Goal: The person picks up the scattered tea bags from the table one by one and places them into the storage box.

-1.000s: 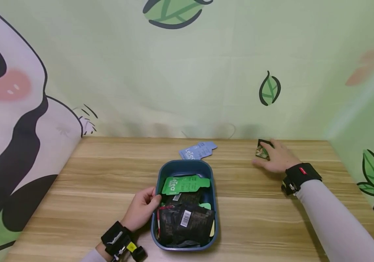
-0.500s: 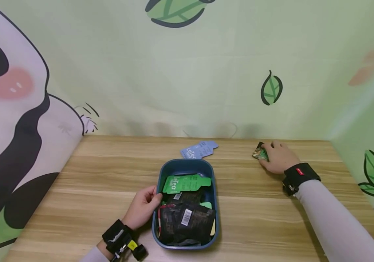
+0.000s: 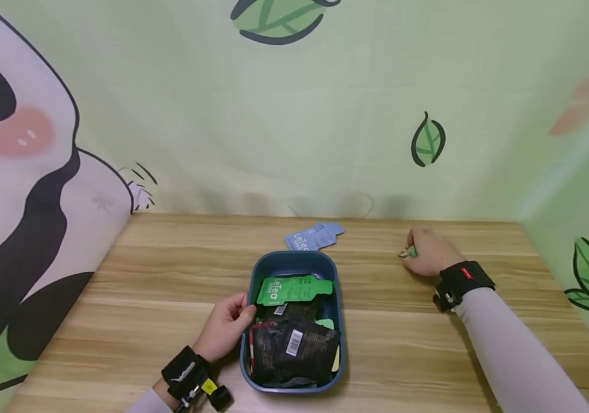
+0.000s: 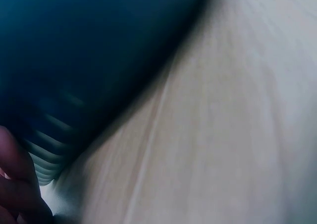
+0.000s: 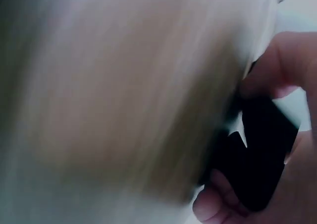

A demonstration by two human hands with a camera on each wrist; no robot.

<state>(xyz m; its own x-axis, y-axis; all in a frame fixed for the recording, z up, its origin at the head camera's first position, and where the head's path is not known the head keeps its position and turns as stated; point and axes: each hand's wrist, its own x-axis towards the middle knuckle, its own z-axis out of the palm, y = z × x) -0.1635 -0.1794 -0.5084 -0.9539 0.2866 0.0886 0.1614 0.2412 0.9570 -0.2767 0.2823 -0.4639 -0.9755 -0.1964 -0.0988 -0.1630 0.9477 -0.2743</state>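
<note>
Near the table's back right, my right hand [image 3: 430, 252] pinches a small sachet [image 3: 406, 252]; a patterned, partly green bit shows past the fingers, the rest is covered by the hand. In the right wrist view the sachet [image 5: 262, 154] looks black and bent between thumb and fingers. My left hand [image 3: 226, 325] holds the left rim of a blue plastic bin [image 3: 342, 338], thumb at the rim. Inside the bin lie black sachets [image 3: 312, 350] with barcode labels and a green LeTea packet [image 3: 294, 289] on top. The left wrist view shows the bin's outer wall [image 4: 94, 50] close up.
A light blue LeTea packet [image 3: 315, 236] lies on the wooden table [image 3: 170, 269] just behind the bin. A printed cloth backdrop [image 3: 294, 132] rises along the table's back edge. Dark straps with small cameras sit on both wrists.
My right hand has closed its fingers around the sachet, which was lying flat and is now bent and mostly covered. That hand has shifted slightly left. The left hand stays at the bin.
</note>
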